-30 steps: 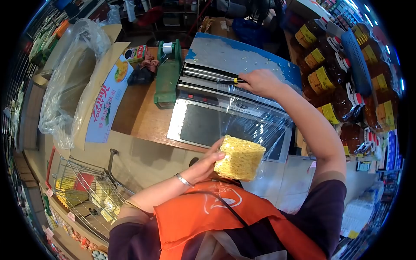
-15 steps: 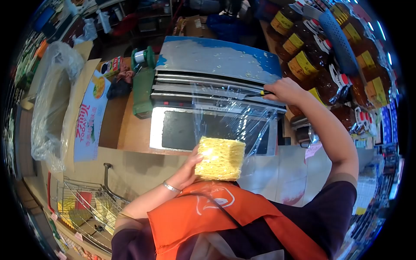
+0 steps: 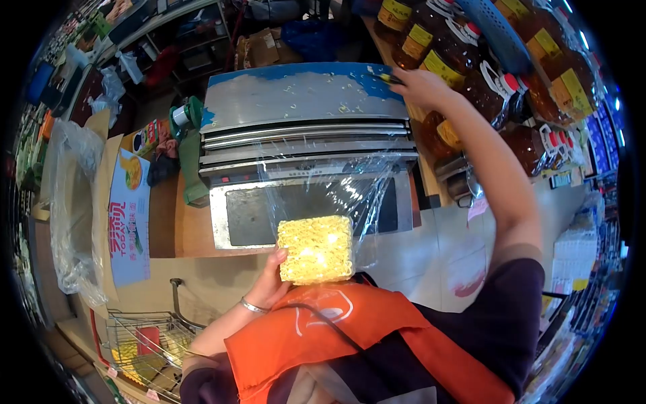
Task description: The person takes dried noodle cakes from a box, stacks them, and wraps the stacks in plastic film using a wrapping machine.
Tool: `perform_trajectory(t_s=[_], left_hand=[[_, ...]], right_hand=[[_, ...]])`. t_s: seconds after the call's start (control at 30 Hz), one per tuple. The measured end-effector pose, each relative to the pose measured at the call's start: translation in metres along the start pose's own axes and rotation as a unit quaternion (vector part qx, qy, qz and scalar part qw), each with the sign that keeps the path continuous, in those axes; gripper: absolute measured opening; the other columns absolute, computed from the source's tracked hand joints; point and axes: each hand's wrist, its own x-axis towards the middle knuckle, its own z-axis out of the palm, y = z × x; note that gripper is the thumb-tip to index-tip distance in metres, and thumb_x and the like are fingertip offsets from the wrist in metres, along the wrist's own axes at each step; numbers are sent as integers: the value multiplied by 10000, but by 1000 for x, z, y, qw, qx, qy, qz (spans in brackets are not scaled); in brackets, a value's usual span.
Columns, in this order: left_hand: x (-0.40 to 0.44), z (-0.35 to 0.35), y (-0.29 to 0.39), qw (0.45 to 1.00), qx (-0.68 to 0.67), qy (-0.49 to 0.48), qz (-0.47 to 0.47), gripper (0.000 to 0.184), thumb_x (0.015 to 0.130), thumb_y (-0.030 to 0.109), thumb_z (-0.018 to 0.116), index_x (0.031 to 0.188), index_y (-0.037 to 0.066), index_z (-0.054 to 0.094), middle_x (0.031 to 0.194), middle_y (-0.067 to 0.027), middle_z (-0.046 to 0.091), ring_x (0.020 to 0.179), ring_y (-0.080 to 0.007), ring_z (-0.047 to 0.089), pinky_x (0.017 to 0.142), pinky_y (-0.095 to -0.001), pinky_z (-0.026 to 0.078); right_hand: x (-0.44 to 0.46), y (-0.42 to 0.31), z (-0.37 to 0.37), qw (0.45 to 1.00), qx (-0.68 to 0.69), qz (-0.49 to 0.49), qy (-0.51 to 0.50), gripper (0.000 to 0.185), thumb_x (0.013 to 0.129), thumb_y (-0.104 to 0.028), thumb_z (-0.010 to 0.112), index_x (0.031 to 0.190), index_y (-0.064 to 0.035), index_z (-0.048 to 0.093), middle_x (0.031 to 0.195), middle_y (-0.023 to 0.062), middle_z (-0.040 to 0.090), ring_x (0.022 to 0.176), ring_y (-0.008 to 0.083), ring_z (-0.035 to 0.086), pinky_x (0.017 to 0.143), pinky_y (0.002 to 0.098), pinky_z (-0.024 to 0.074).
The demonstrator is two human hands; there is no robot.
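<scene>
My left hand is closed on the left side of a square block of yellow dried noodles, holding it in front of my apron. Clear plastic film covers the block and stretches from it up to the rollers of the film wrapping machine. Above the machine's right rear corner, my right hand grips a small black-and-yellow cutter. The cutter's tip lies over the worn blue-and-silver top, where bits of noodle are scattered. At the machine's front is a dark plate in a metal frame.
Large oil jugs crowd the right side, with a blue basket among them. To the left stand a printed carton and a plastic-lined box. A wire cart sits at lower left.
My right hand with the cutter has moved from the film at the rollers up to the machine's rear right corner. My left hand still holds the noodle block; the whole view has shifted.
</scene>
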Motion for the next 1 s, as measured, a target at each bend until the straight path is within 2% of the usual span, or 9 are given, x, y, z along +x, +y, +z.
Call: perform_trajectory(t_s=[0.13,0.23,0.33,0.43,0.57,0.67,0.8,0.9,1.0], left_hand=[[-2,13,0,999,7,47,8,703,870,481,597,1389,41,417,1347,-117,526,1233,-255,520,1062,-415,404],[-1,13,-1,998,13,58,20,676,874,504,589,1343,33,464,1327,-112,544,1224,-254,525,1058,-415,405],[0,14,0,998,-19,61,12,674,879,510,586,1338,31,465,1326,-109,545,1222,-248,525,1055,-413,407],[4,16,4,998,-55,32,21,634,916,501,552,1354,53,453,1337,-99,537,1228,-249,521,1061,-418,405],[7,18,15,994,-112,-8,9,640,937,507,513,1389,62,427,1378,-110,514,1269,-268,496,1091,-436,377],[9,20,21,989,-145,-14,-18,693,927,537,504,1430,73,391,1434,-120,468,1313,-288,457,1108,-465,352],[11,22,25,990,-137,-28,-28,744,899,576,514,1455,104,366,1458,-120,441,1327,-308,436,1109,-498,343],[10,18,33,988,-143,-33,-37,770,883,628,482,1472,148,361,1484,-114,412,1344,-330,411,1102,-558,322],[11,9,35,979,-191,-51,-48,793,870,668,449,1484,175,353,1507,-113,381,1362,-352,384,1094,-608,301]], right_hand=[[47,-37,76,993,42,-82,68,375,941,-293,555,1283,-138,555,1257,147,565,1089,363,584,924,445,478],[36,-60,92,965,-12,-112,239,376,911,-307,595,1232,-110,592,1233,136,580,1057,336,592,900,431,481],[-28,-63,59,943,189,-118,249,347,897,-306,638,1142,-61,621,1050,150,637,958,273,634,789,386,497],[-136,-51,48,915,403,-14,23,220,815,-281,737,791,-70,680,709,37,650,660,154,621,604,311,481],[-247,-86,82,829,559,5,22,305,709,-101,842,970,-85,686,840,20,562,721,125,560,591,260,454],[-258,-125,80,835,549,-24,5,277,670,-65,854,890,-66,685,946,15,558,736,112,518,646,266,445],[-217,-143,99,800,580,-133,73,95,819,6,707,890,-20,651,931,29,576,784,123,575,685,249,454],[-194,-172,116,601,796,-64,-12,178,862,29,642,1030,-19,607,947,42,609,806,112,594,701,239,471],[-192,-191,104,579,813,4,59,335,858,40,645,1168,-18,533,971,61,621,837,106,592,737,239,486]])
